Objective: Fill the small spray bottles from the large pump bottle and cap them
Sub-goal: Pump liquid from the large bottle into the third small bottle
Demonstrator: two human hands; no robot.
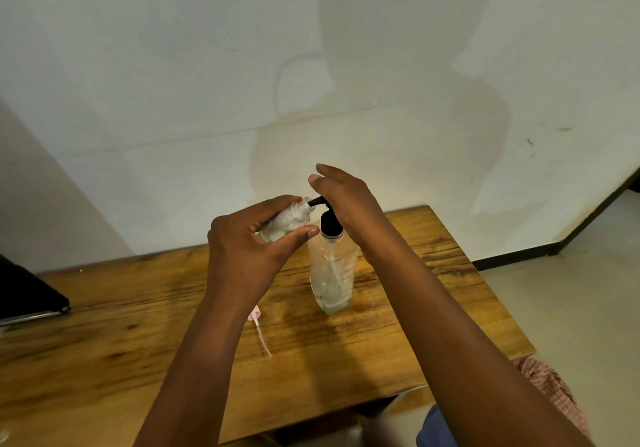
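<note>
My left hand [249, 249] grips a small clear spray bottle [289, 221], tilted with its open neck against the black spout of the large pump bottle [333, 273]. The pump bottle stands upright on the wooden table [138, 308], clear with a little liquid at its bottom. My right hand [343, 200] lies flat on top of the black pump head, fingers straight. A pink spray cap with its white dip tube [260, 328] lies on the table under my left forearm.
A dark flat object [27, 294] sits at the table's left edge. A pale wall rises right behind the table. Floor shows to the right, and checked cloth [554, 387] at the lower right.
</note>
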